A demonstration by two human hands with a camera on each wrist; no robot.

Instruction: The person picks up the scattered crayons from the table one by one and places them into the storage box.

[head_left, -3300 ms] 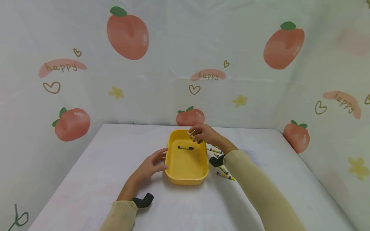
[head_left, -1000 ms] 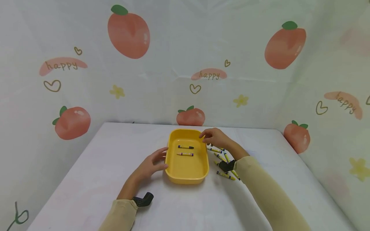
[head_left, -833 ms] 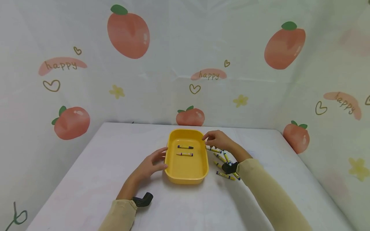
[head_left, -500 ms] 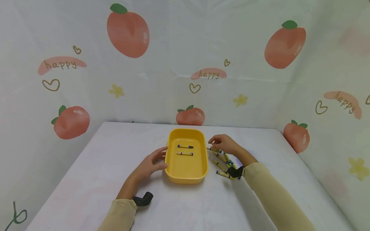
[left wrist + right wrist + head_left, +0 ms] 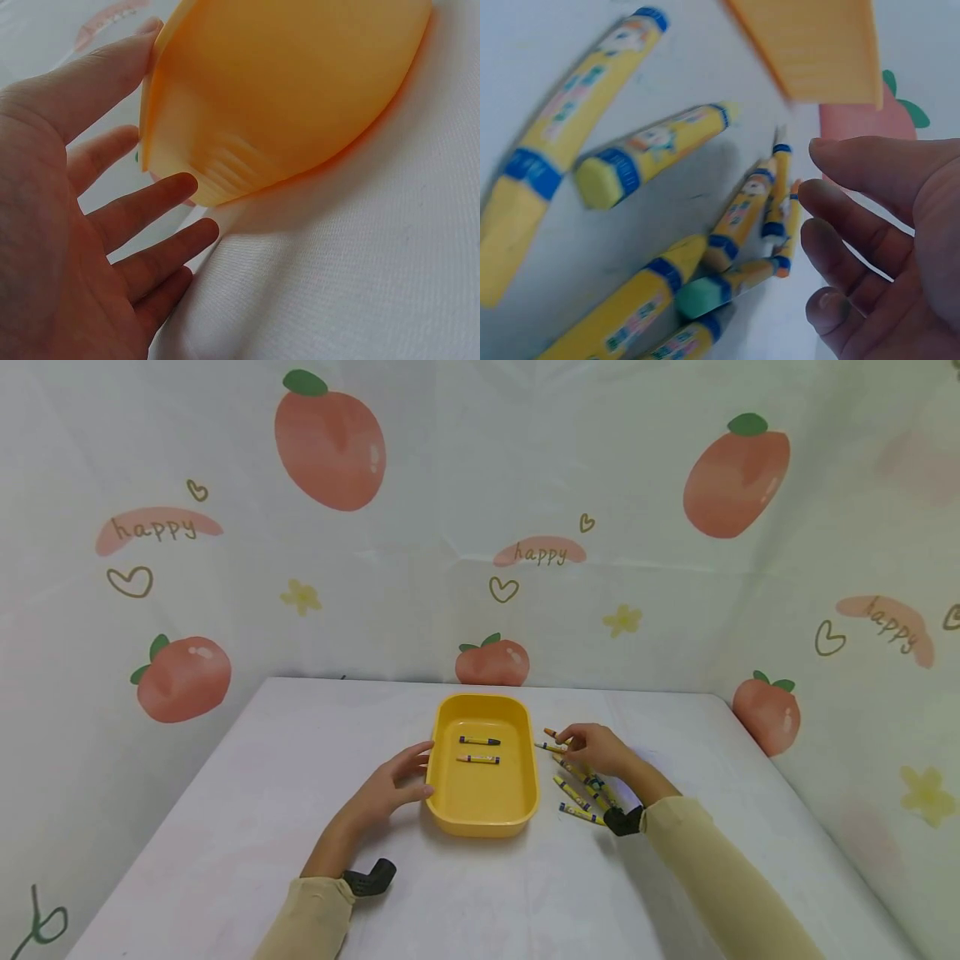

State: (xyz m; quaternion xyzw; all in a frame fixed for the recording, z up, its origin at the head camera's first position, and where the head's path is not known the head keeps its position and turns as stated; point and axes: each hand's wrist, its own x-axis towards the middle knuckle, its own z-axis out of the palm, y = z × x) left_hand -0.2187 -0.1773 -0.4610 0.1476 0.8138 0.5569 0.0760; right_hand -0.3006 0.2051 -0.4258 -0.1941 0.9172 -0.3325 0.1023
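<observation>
A yellow tray (image 5: 483,802) stands on the table with a dark-tipped crayon (image 5: 480,741) and a pale-pink-tipped crayon (image 5: 478,760) lying crosswise inside. My left hand (image 5: 382,789) is at its left side, thumb at the rim and fingers spread along the outer wall. Over the loose crayons right of the tray is my right hand (image 5: 596,750), fingers bent loosely, nothing between thumb and fingertips in the right wrist view. Nearest to it lie an orange-tipped crayon (image 5: 551,732) and a white-tipped crayon (image 5: 551,747). That hand partly covers the pile.
Several more yellow-wrapped crayons lie nearer the person, among them a separate yellow crayon (image 5: 580,813) and, in the right wrist view, a teal-ended crayon (image 5: 703,296). A white cloth (image 5: 225,827) covers the table. A fruit-printed curtain (image 5: 420,527) hangs behind it.
The pale crayon that my right hand held over the tray now lies inside it. The right hand has since moved right and nearer, down to the loose crayons. My left hand stays put.
</observation>
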